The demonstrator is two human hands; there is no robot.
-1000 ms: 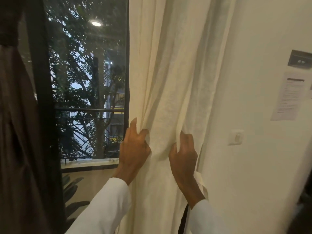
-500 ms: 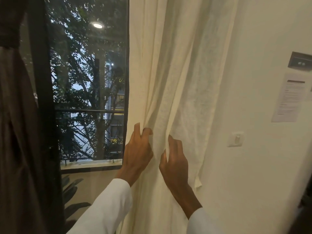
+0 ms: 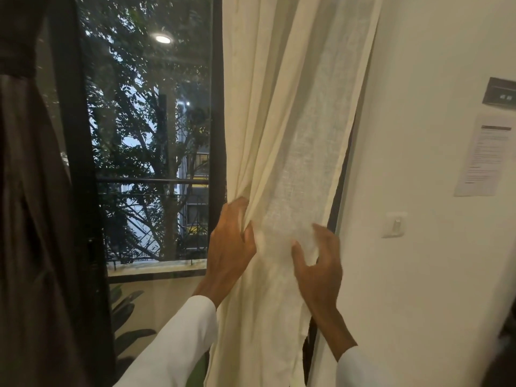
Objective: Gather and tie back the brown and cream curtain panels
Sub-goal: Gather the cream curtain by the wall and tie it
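The cream curtain [image 3: 290,129] hangs bunched between the window and the white wall. My left hand [image 3: 230,247] grips its left edge at about waist height, fingers curled into the folds. On the curtain's right side my right hand [image 3: 319,263] curls around a fold, thumb in front and fingers at the right edge. Both arms wear white sleeves. The brown curtain [image 3: 28,219] hangs at the far left, apart from both hands, with a darker part at its top.
A black-framed window [image 3: 216,107] shows trees and a railing outside. On the white wall to the right are a light switch [image 3: 395,224], a paper notice [image 3: 485,157] and a dark panel [image 3: 499,93]. Plant leaves [image 3: 125,305] show below the sill.
My right hand has shifted right across the cream curtain and curled around a fold, drawing the fabric tighter. My left hand keeps its hold on the left edge.
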